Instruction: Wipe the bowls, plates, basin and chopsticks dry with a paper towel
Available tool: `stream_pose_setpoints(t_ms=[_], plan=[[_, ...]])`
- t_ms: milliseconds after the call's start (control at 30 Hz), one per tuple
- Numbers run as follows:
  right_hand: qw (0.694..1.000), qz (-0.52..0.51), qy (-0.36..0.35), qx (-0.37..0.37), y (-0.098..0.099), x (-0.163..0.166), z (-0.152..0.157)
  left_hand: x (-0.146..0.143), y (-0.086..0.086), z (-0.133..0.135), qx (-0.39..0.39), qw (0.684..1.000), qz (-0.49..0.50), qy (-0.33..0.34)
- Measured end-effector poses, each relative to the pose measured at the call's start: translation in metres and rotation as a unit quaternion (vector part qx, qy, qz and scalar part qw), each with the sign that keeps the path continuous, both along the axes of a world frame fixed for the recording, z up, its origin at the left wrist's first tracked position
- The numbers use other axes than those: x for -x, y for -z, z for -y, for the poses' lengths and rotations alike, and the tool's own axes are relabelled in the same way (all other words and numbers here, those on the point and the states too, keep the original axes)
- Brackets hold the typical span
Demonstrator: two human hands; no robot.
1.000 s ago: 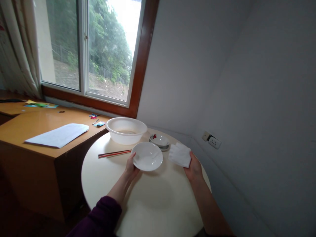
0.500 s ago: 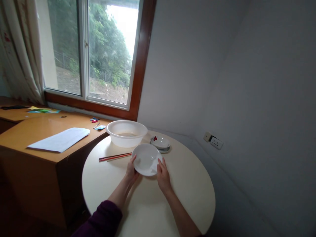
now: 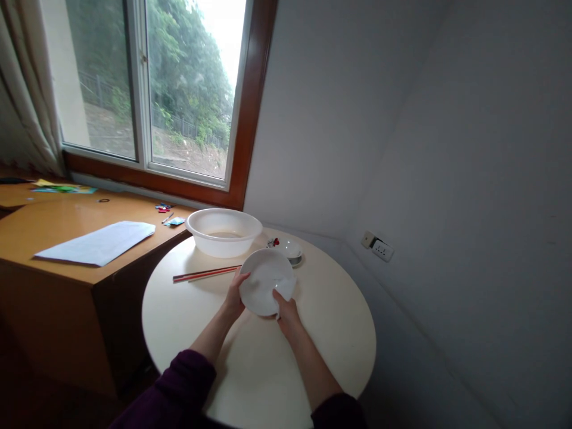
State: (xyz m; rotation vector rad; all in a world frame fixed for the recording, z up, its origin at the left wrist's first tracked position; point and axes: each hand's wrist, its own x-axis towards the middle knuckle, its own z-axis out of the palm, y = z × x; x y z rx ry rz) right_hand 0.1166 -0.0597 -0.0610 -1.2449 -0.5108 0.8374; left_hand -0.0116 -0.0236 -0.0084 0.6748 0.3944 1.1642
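Observation:
A shallow white plate is held tilted toward me above the round table. My left hand grips its left rim, thumb over the top face and fingers underneath. At the lower right rim, my right hand is closed, with its thumb on the plate's upper face. It pinches a thin white sheet, which looks like a tissue or cloth and folds over the rim. Behind the plate, a white dish with a red flower pattern rests on another dish, partly hidden.
On the round cream table stands a translucent white basin at the back. Reddish chopsticks lie left of the plate. A wooden desk with white paper adjoins on the left; a wall with a socket is to the right.
My right hand has moved down along the plate's right side with the white sheet, and its thumb now lies on the plate's face. My left hand still grips the left rim. The view has shifted slightly.

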Motion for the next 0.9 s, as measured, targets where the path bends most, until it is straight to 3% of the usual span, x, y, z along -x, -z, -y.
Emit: stream_pose_setpoints(t_ms=[167, 367, 533, 700, 900], plan=[[0.999, -0.026, 0.025, 0.012, -0.003, 0.007, -0.002, -0.008, 0.002, 0.004, -0.052, 0.998, -0.023, -0.023], [0.999, -0.003, -0.007, 0.036, -0.013, -0.002, 0.001, -0.011, 0.013, -0.002, -0.077, 0.993, -0.077, -0.051], [0.996, 0.040, -0.063, 0.055, -0.027, -0.029, 0.011, 0.005, 0.005, -0.014, -0.071, 0.990, -0.122, -0.002], [0.995, 0.055, -0.070, 0.047, -0.029, -0.039, 0.007, 0.010, -0.008, -0.011, -0.081, 0.986, -0.131, 0.058], [0.995, 0.066, -0.069, 0.043, -0.026, -0.023, -0.009, -0.020, 0.000, -0.001, -0.064, 0.990, -0.093, -0.089]])
